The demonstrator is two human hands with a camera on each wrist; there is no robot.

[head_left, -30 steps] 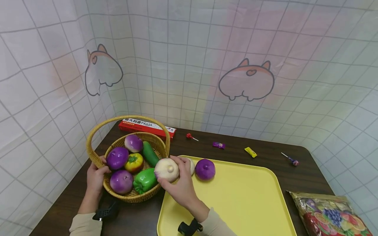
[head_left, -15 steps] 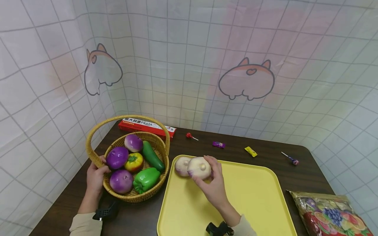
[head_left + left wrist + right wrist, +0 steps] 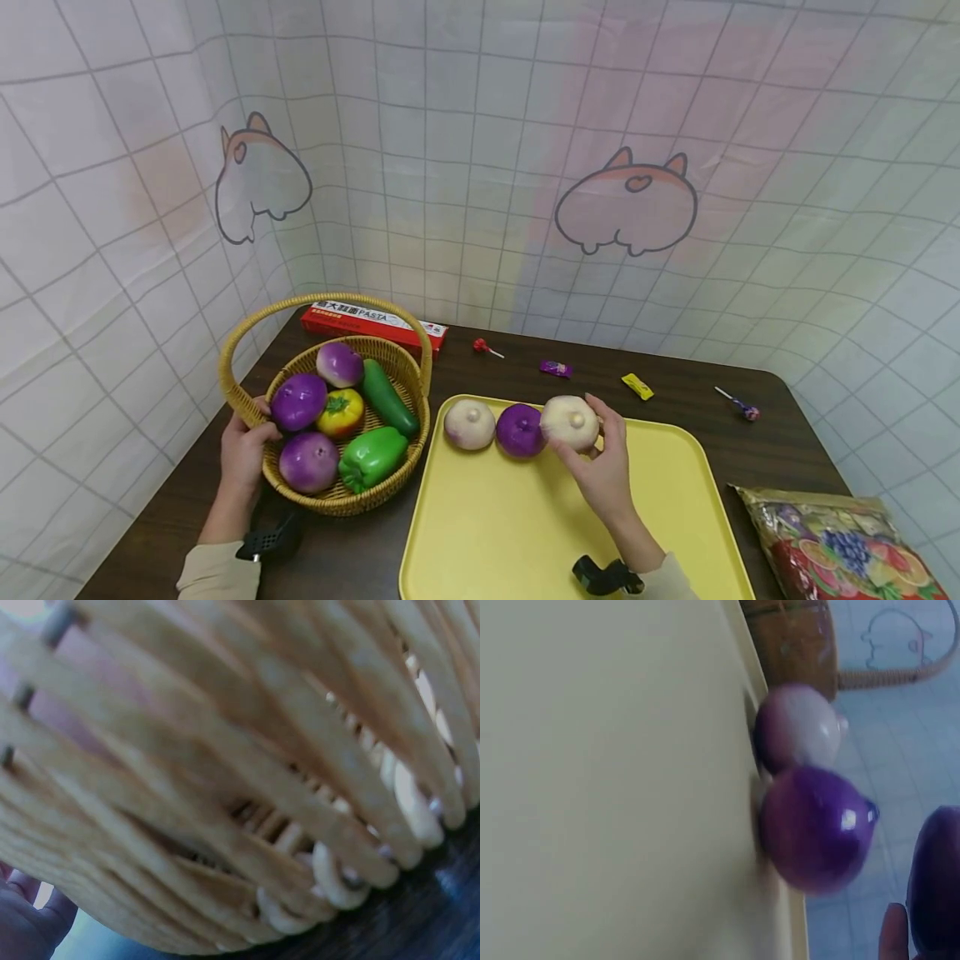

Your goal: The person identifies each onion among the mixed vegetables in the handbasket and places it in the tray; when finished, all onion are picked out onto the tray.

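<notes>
My right hand [image 3: 606, 471] grips a white onion [image 3: 568, 422] with a small nub, over the back part of the yellow tray [image 3: 525, 525]. To its left on the tray sit a deep purple onion [image 3: 521, 432] and a white-and-purple onion [image 3: 469, 424]. In the right wrist view the held onion [image 3: 937, 889] shows a dark purple side at the right edge. My left hand [image 3: 243, 450] holds the wicker basket [image 3: 360, 502] at its left rim, by the handle's foot. Woven strips of the basket [image 3: 225, 772] fill the left wrist view.
The basket holds several purple onions [image 3: 308, 462], a yellow-red pepper [image 3: 341, 413], a green bell pepper [image 3: 372, 459] and a cucumber [image 3: 387, 398]. Behind stand a pasta box [image 3: 360, 321], lollipops [image 3: 483, 347] and wrapped candies [image 3: 637, 386]. A fruit-printed bag [image 3: 847, 546] lies right.
My right hand has carried the white onion from the basket's right rim rightward across the tray, past the other two onions. The left hand and basket have stayed in place.
</notes>
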